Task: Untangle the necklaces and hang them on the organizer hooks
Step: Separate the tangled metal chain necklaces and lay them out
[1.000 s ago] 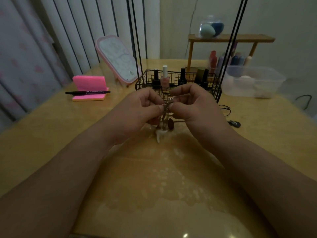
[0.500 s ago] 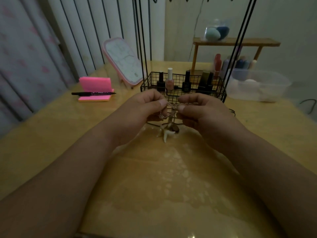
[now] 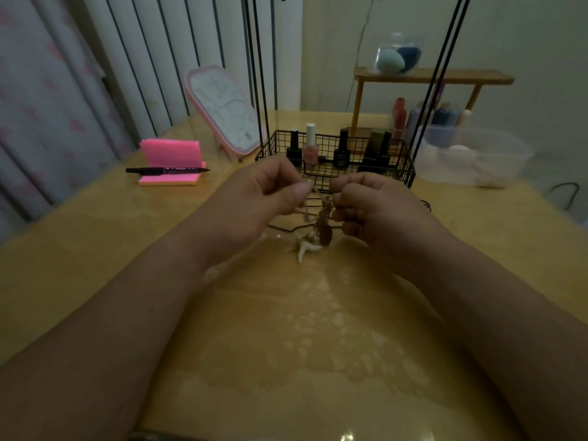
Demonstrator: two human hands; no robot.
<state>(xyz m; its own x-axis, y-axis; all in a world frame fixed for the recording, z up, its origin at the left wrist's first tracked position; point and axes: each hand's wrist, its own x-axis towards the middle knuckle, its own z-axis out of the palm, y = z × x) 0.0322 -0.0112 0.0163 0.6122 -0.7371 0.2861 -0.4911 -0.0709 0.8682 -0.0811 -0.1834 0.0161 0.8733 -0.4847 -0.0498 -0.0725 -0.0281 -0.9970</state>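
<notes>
Dim room, striped curtain (image 3: 165, 58) behind, glossy wooden desk (image 3: 95, 249), wire-basket organizer (image 3: 394, 173) at 12 o'clock, pink notepad (image 3: 171, 154) at 10 o'clock, left hand (image 3: 254, 198) and right hand (image 3: 378, 205) each pinching the tangled necklaces (image 3: 322, 218) at centre.

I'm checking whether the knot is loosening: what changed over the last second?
The left hand and right hand, both pinching the tangled necklaces, drew apart sideways, so a strand now stretches between fingertips that nearly met a second ago. Neither hand let go. The pendants still dangle below the knot by the table; the wire basket and marker stayed put.
</notes>
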